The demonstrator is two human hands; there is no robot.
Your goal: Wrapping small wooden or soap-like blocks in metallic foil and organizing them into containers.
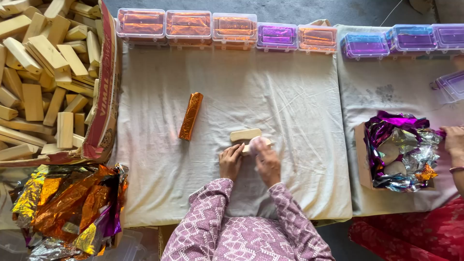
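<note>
At the middle of the white cloth-covered table [290, 106], we press two bare wooden blocks [245, 135] together. They look light, stiff and smooth-sided, best gripped across the long flat faces. Our left hand [230, 162] rests with fingers nearly straight and close together, tips touching the near block's end; our right hand [267, 162] curls loosely over its other end. A block wrapped in orange foil [191, 116] lies apart to the left.

Bare cloth [270, 87] open around the foil-wrapped block [191, 116]; lidded boxes [234, 29] along the far edge, seemingly shut.
</note>
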